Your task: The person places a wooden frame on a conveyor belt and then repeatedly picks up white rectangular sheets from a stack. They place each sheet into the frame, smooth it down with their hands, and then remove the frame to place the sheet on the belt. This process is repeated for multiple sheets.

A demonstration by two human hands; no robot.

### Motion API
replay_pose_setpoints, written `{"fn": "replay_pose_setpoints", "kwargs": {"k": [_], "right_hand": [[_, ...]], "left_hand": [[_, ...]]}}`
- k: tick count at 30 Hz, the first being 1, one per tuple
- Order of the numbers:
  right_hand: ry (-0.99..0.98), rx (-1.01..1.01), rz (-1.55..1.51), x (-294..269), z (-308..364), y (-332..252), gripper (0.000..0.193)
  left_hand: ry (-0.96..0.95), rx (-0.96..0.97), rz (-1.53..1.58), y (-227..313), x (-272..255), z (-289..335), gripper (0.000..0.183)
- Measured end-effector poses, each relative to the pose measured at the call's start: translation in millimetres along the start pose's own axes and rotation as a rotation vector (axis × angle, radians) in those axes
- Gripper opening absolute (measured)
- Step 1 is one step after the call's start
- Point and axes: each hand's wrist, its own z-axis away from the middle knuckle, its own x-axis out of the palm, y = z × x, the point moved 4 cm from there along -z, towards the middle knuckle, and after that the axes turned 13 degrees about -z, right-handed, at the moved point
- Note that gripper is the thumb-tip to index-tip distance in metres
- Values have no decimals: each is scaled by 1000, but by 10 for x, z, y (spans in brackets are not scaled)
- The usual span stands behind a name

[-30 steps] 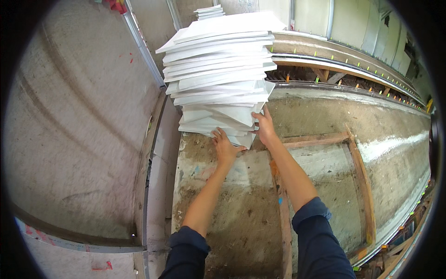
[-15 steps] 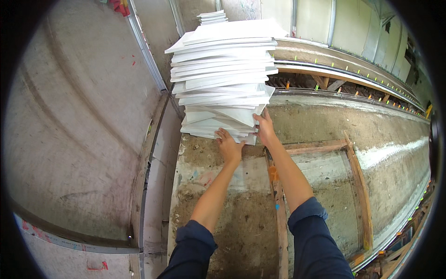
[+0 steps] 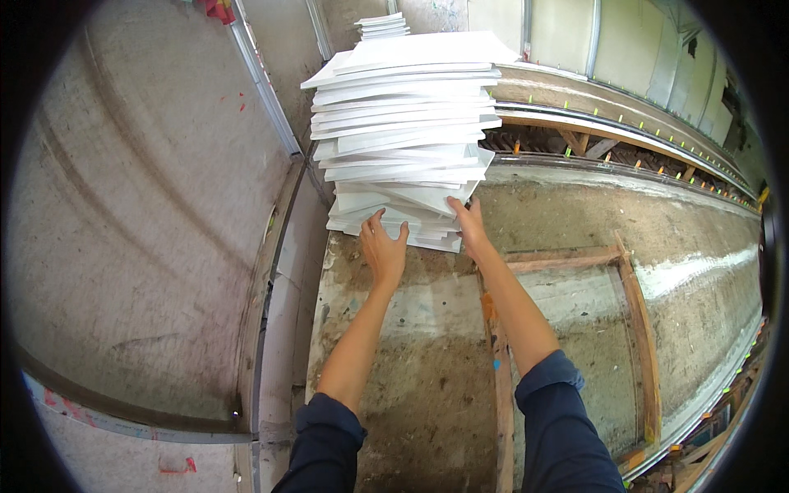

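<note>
A tall, uneven stack of white sheets (image 3: 403,123) stands at the far end of the work surface, its layers jutting out at different angles. My left hand (image 3: 383,253) is at the stack's lower front, fingers spread and curved, with the tips by the lowest layers. At the lower right corner, my right hand (image 3: 471,228) has its thumb on the face of a tilted sheet (image 3: 423,199). The other fingers of that hand go round the sheet's edge and are partly hidden.
A stained board surface (image 3: 394,394) lies beneath my forearms. On it, to the right, is a wooden frame (image 3: 641,345). A large upright panel (image 3: 140,230) fills the left. Long rails with coloured clips (image 3: 625,168) curve along the right. A smaller white stack (image 3: 382,26) sits behind.
My left hand has moved left along the stack's lower front, and its fingers have spread. My right hand stays at the right corner. The view has shifted slightly.
</note>
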Motion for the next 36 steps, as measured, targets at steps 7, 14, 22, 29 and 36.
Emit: {"fn": "replay_pose_setpoints", "kwargs": {"k": [7,14,22,29,36], "right_hand": [[-49,-199,341,-253,179,-115,78],[-369,-78,575,-373,1687,-845,61],[-378,-310,1060,-1272,3368,-1220,34],[-2,-369,1531,-2833,3776,-1240,46],[293,113,1515,-3946,3435,-1255,87]], "left_hand": [[-73,84,134,106,-402,111,59],[-292,294,233,353,-1378,726,59],[-806,301,491,492,-1650,1985,64],[-1000,268,342,818,-1395,3008,81],[-791,-9,202,796,-1073,3452,91]]}}
